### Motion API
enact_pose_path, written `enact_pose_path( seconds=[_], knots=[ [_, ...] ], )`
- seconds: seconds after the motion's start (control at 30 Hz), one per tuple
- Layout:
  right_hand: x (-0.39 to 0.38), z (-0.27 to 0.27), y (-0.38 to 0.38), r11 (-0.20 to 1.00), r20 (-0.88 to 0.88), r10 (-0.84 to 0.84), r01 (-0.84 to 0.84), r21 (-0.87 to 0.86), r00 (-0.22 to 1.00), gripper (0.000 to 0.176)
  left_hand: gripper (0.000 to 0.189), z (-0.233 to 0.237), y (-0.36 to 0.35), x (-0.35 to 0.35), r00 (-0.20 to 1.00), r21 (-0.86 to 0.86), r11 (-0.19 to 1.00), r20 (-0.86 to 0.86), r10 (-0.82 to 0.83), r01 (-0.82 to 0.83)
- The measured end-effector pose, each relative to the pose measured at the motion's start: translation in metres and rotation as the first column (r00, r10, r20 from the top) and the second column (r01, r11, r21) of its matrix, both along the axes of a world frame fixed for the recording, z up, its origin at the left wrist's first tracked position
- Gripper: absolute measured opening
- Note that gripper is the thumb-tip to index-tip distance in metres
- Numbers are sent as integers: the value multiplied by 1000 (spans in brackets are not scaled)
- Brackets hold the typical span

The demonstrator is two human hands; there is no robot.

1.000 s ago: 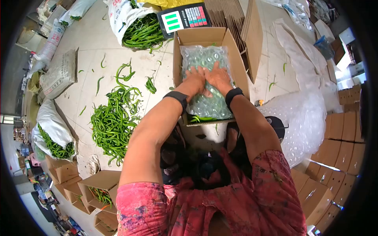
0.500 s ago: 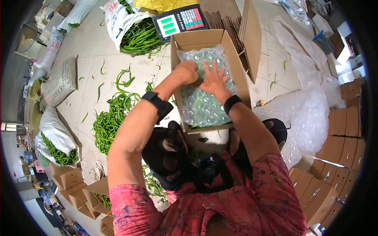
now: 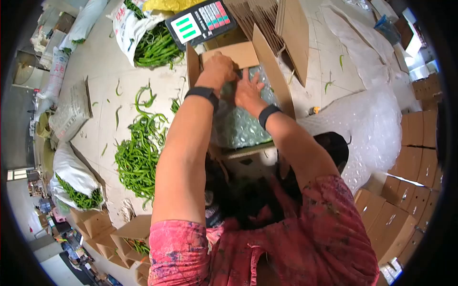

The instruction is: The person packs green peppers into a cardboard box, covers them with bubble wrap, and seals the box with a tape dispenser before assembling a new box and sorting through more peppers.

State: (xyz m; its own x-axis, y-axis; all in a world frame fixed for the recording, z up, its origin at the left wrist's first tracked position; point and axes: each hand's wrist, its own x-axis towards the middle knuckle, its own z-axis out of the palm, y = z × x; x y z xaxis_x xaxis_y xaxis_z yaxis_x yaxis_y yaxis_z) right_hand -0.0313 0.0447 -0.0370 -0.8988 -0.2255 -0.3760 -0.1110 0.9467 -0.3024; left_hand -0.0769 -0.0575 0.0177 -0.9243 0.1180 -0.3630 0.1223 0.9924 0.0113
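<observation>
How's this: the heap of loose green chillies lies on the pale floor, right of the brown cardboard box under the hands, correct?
The side is wrong: the head view shows the heap on the floor, left of the box.

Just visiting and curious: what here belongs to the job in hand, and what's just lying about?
At work: left hand, right hand, cardboard box, its flap, inner bubble wrap.

Lying about, it seems: green pepper heap, scale, white pepper sack, spare bubble wrap.
</observation>
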Motion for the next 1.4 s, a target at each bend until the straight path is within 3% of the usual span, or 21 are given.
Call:
enact_pose_path(
  seconds=[0.1, 0.17, 0.23, 0.27, 0.33, 0.37, 0.43, 0.5, 0.6, 0.7, 0.77, 0.83, 0.87, 0.9, 0.97, 1.0, 1.07, 1.1, 1.17, 1.23, 1.4],
  knots=[
    [-7, -15, -3, 989, 143, 56, -75, 128, 988, 98, 57, -30, -9, -6, 999, 60, 997, -9, 39, -38],
    [8, 13, 13, 982, 6, 70, -70, 174, 998, 90, 61, -31, -13, -2, 999, 95, 995, 28, -22, 19],
    [10, 88, 55, 816, 258, 577, -549, -179, 775, 76, 70, -34, -17, -4, 998, 140, 990, 69, -5, -4],
    [7, 64, 66, 715, 74, 694, -672, -192, 717, 81, 79, -35, -22, -4, 995, 175, 984, 104, 3, -21],
    [12, 72, 76, 666, 62, 744, -730, -154, 665, 80, 105, -36, -22, -2, 988, 196, 980, 152, 11, -41],
    [14, 81, 79, 611, 37, 791, -785, -99, 611, 79, 105, -37, -19, 4, 986, 204, 978, 167, 17, -51],
    [20, 93, 72, 656, 107, 754, -750, -86, 648, 80, 109, -36, -15, 10, 992, 176, 983, 122, 38, -59],
    [30, 95, 65, 678, 244, 734, -655, -335, 634, 92, 113, -32, -9, 14, 989, 151, 986, 143, 42, -64],
    [60, 89, 59, 717, 452, 688, -628, -303, 567, 105, 113, -29, -2, 23, 995, 111, 991, 75, 67, -76],
    [62, 72, 69, 616, 402, 780, -699, -363, 479, 113, 113, -27, -3, 21, 995, 122, 991, 94, 44, -56],
    [63, 37, 70, 557, 335, 818, -788, -261, 467, 102, 115, -19, -5, 17, 991, 113, 993, 132, 26, -41],
    [48, -19, 79, 426, 187, 904, -788, -445, 384, 92, 117, -21, -9, 11, 985, 102, 995, 174, 0, -18],
    [54, 83, 54, 668, 401, 735, -686, -290, 547, 72, 120, -26, -15, 5, 979, 148, 989, 199, -46, 17],
    [46, 76, 56, 670, 399, 734, -682, -293, 550, 72, 123, -28, -19, 1, 971, 192, 980, 220, -94, 52],
    [21, 48, 60, 762, 532, 645, -402, -508, 548, 58, 127, -23, -17, 4, 966, 168, 983, 234, -106, 67],
    [18, 37, 60, 759, 526, 648, -407, -508, 551, 58, 129, -20, -17, 5, 960, 160, 984, 255, -114, 74],
    [16, 19, 56, 733, 174, 677, -635, -245, 715, 56, 132, -19, -22, 10, 953, 146, 987, 283, -111, 72],
    [19, 23, 54, 729, 173, 681, -638, -248, 712, 56, 136, -19, -24, 12, 941, 148, 986, 315, -124, 80],
    [31, 42, 54, 800, 150, 590, -599, 19, 793, 60, 140, -17, -23, 16, 930, 152, 983, 337, -146, 100],
    [31, 43, 63, 806, 106, 583, -590, 48, 806, 60, 147, -12, -21, 30, 924, 1, 968, 298, -240, 251],
    [25, 33, 54, 777, 184, 617, -629, 12, 765, 62, 155, -13, 3, 51, 912, -56, 986, 392, -125, 160]
  ],
)
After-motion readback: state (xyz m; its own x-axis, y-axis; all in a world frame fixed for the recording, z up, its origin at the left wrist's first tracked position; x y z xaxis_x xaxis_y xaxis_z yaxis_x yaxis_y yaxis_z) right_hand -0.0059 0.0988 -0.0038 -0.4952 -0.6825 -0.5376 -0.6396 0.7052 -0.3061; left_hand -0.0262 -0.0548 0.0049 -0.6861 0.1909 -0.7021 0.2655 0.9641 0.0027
